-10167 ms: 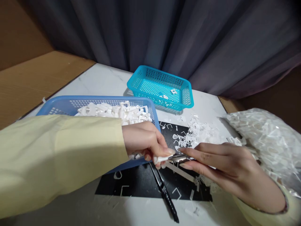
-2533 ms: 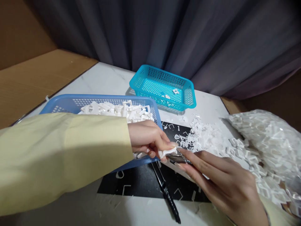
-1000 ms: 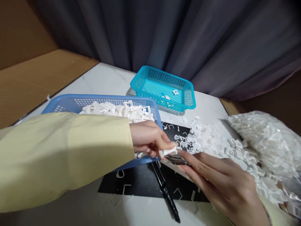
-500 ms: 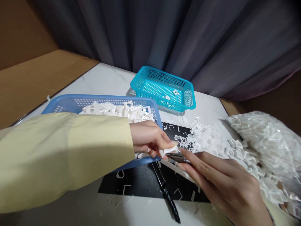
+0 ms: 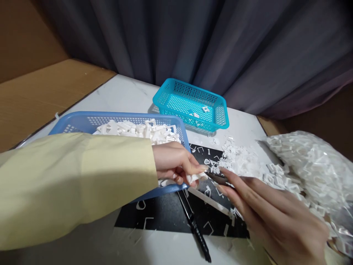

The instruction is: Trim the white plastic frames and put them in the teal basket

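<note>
My left hand (image 5: 176,158) is closed, with a small white plastic piece (image 5: 197,178) pinched between thumb and fingers over the corner of the blue basket. My right hand (image 5: 264,206) grips a slim, pointed metal tool (image 5: 219,178). Its tip lies close by the white piece; whether they touch I cannot tell. Below both hands is a black mat (image 5: 157,215) strewn with thin white plastic offcuts. A black-handled tool with a metal shaft (image 5: 196,228) rests across the mat's front edge.
The blue basket (image 5: 132,117) on the left holds many white pieces. Behind it stands a turquoise basket (image 5: 190,82) with a few pieces inside. White scraps (image 5: 242,158) are heaped on the right, beside a clear bag (image 5: 317,162) full of white parts. A dark curtain (image 5: 176,40) hangs behind the table.
My right hand has shifted a little to the right, drawing the metal tool back from over the white piece. My left hand stays in place, still pinching it.
</note>
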Demonstrator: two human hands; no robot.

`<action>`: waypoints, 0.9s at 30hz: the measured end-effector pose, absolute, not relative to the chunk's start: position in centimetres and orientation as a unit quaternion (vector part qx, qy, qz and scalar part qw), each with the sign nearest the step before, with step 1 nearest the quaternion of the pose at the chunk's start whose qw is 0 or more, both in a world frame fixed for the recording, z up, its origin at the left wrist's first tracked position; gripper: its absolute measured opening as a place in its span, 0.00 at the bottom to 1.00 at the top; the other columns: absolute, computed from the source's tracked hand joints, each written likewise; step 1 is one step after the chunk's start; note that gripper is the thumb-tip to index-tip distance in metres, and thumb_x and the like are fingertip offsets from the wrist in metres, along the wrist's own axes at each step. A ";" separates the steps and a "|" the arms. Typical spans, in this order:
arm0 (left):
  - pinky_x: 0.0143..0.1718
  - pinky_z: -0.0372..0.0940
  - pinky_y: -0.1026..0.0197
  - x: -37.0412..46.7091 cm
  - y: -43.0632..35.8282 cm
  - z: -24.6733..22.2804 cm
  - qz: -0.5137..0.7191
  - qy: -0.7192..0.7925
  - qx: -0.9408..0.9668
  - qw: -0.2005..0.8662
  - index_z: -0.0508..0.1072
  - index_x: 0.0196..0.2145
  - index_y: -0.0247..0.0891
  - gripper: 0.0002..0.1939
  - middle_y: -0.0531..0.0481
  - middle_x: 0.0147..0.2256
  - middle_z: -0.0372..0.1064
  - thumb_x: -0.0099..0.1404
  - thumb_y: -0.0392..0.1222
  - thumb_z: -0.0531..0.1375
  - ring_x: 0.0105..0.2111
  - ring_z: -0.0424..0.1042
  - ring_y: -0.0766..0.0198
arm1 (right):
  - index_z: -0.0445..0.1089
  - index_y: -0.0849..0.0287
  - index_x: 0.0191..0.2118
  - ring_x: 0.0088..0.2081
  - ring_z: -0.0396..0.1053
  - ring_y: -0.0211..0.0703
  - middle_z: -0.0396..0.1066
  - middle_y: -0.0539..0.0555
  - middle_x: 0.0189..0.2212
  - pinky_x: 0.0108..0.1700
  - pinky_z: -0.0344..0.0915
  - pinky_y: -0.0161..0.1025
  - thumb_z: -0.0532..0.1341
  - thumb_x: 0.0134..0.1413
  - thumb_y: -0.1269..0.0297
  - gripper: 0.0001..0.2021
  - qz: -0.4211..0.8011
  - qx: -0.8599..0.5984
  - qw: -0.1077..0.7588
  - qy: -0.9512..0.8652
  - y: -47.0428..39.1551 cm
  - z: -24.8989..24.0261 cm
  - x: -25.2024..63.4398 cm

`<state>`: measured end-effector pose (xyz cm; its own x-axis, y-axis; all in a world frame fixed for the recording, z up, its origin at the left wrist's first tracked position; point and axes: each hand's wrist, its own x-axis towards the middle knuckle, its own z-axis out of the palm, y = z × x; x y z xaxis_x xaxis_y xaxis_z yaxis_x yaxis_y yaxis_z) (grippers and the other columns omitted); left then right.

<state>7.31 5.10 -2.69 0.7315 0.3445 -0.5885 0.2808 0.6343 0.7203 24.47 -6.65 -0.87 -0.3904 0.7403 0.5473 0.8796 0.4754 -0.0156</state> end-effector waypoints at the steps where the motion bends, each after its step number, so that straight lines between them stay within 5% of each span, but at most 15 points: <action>1: 0.17 0.48 0.68 7.3 5.1 -2.7 0.017 0.365 0.428 0.827 0.71 0.16 0.32 0.10 0.48 0.17 0.68 0.40 0.39 0.68 0.18 0.62 0.70 | 0.68 0.65 0.45 0.24 0.67 0.32 0.71 0.51 0.27 0.25 0.58 0.33 0.56 0.57 0.68 0.12 -0.140 -0.509 0.244 -0.813 -6.7 -0.7 24.7; 7: 0.17 0.47 0.67 7.3 5.0 -2.7 0.017 0.357 0.455 0.816 0.72 0.17 0.31 0.11 0.49 0.17 0.67 0.43 0.42 0.67 0.17 0.60 0.71 | 0.69 0.61 0.45 0.27 0.69 0.35 0.72 0.52 0.29 0.26 0.60 0.34 0.52 0.59 0.63 0.13 -0.126 -0.567 0.198 -0.790 -7.2 0.0 26.3; 13: 0.16 0.47 0.67 7.3 5.0 -2.7 0.024 0.365 0.481 0.797 0.71 0.16 0.32 0.11 0.48 0.18 0.70 0.45 0.42 0.66 0.14 0.57 0.73 | 0.64 0.62 0.49 0.26 0.68 0.34 0.70 0.55 0.31 0.24 0.61 0.32 0.53 0.58 0.65 0.14 -0.011 -0.561 0.186 -0.807 -6.8 -1.3 27.4; 19: 0.17 0.51 0.69 7.3 5.2 -2.2 0.028 0.350 0.484 0.802 0.71 0.19 0.32 0.10 0.46 0.23 0.72 0.46 0.41 0.66 0.15 0.59 0.74 | 0.65 0.62 0.47 0.25 0.67 0.35 0.66 0.53 0.27 0.25 0.62 0.33 0.49 0.61 0.60 0.15 0.123 -0.570 0.081 -0.808 -6.3 -4.1 27.7; 27: 0.15 0.51 0.70 7.3 4.8 -1.8 0.082 0.340 0.432 0.831 0.68 0.18 0.32 0.13 0.47 0.23 0.72 0.49 0.43 0.66 0.13 0.59 0.77 | 0.66 0.62 0.47 0.34 0.66 0.43 0.67 0.56 0.30 0.31 0.65 0.40 0.53 0.56 0.56 0.18 0.100 -0.544 0.084 -0.829 -5.7 -6.6 27.3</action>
<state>7.25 4.83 -1.75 0.7551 0.4295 -0.4954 0.1582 0.6139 0.7733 27.32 -5.71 -6.61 -0.3930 0.9190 0.0303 0.8853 0.3871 -0.2577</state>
